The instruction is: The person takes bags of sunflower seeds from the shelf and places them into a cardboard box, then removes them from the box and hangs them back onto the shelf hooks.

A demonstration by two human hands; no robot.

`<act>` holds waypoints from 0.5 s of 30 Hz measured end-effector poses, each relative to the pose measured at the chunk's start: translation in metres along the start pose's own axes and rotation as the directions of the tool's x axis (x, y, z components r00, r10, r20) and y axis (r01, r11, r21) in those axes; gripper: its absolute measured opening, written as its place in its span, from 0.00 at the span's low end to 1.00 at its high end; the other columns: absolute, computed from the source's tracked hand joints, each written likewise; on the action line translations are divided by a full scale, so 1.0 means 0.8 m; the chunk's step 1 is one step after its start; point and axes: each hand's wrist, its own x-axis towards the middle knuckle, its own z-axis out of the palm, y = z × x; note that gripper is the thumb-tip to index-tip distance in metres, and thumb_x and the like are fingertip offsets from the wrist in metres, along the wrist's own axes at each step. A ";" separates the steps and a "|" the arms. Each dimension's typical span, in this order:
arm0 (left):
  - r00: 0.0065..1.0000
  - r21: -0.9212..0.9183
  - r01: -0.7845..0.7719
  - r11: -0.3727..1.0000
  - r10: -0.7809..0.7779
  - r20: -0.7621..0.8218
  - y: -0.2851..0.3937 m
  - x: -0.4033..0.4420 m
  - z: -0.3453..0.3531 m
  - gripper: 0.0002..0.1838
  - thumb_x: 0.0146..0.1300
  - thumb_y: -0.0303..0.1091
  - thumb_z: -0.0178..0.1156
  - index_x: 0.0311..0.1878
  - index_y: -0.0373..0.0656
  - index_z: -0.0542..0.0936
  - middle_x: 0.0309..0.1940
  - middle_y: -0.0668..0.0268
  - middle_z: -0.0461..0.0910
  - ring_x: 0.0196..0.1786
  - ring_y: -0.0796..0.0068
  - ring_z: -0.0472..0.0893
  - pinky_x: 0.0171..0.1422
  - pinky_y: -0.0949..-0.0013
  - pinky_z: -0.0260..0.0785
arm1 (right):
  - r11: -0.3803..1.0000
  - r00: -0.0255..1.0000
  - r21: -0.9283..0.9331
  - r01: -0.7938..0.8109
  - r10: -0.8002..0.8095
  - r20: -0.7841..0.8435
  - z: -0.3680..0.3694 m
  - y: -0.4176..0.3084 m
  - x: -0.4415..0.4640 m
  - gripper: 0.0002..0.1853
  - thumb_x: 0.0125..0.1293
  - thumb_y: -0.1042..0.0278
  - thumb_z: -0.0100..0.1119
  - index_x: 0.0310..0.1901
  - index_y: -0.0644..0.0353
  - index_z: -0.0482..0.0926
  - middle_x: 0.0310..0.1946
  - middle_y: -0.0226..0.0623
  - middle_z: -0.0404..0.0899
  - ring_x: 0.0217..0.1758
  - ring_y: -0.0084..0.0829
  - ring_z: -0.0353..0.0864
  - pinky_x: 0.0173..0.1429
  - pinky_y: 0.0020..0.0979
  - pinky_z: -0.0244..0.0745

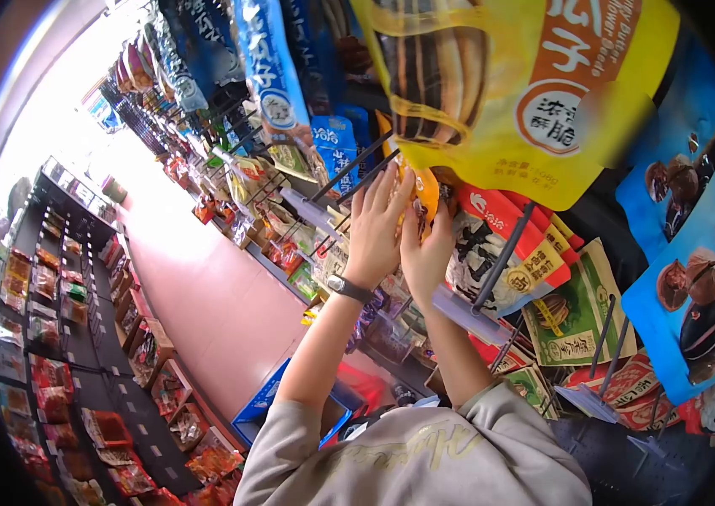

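My left hand (377, 226), with a dark watch on the wrist, reaches up to an orange snack bag (426, 192) on the hanging rack. Its fingers lie along the near side of the bag. Close beside it, my right hand (426, 253) has its thumb and fingers around the lower part of the same bag. The bag is partly hidden by my hands and by a large yellow sunflower seed bag (534, 101) hanging in front. Just right of my hands hangs a red and white seed bag (505, 244).
Blue seed bags (269, 76) hang at upper left, and a blue nut bag (695, 278) at right. Metal hooks (505, 257) with clear label holders stick out toward me. A green seed packet (577, 308) hangs lower. A pink aisle floor (205, 278) separates me from dark shelves (91, 379) of packets.
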 end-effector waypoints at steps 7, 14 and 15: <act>0.975 -0.123 0.208 0.970 -0.216 -0.059 0.000 -0.140 -0.012 0.25 0.52 0.24 0.58 0.56 0.46 0.74 0.48 0.61 0.77 0.54 0.60 0.74 0.66 0.49 0.56 | 0.990 0.954 0.021 -0.138 0.127 0.273 -0.020 0.003 -0.126 0.40 0.62 0.69 0.55 0.66 0.77 0.41 0.65 0.68 0.48 0.70 0.56 0.50 0.72 0.44 0.47; 0.699 0.173 0.702 0.691 -0.715 0.012 -0.013 -0.453 -0.065 0.21 0.55 0.28 0.55 0.54 0.45 0.75 0.41 0.60 0.78 0.50 0.61 0.75 0.66 0.53 0.56 | 0.963 0.703 -0.161 0.215 -0.038 0.710 -0.061 0.015 -0.240 0.28 0.57 0.73 0.54 0.62 0.62 0.65 0.67 0.50 0.56 0.72 0.50 0.50 0.72 0.45 0.46; 0.641 0.201 0.753 0.626 -0.767 -0.013 -0.010 -0.490 -0.082 0.21 0.55 0.28 0.55 0.54 0.46 0.75 0.41 0.60 0.78 0.50 0.61 0.75 0.66 0.53 0.56 | 0.970 0.658 -0.119 0.211 -0.051 0.751 -0.054 0.005 -0.259 0.28 0.57 0.73 0.54 0.62 0.62 0.65 0.67 0.50 0.56 0.72 0.50 0.50 0.72 0.45 0.46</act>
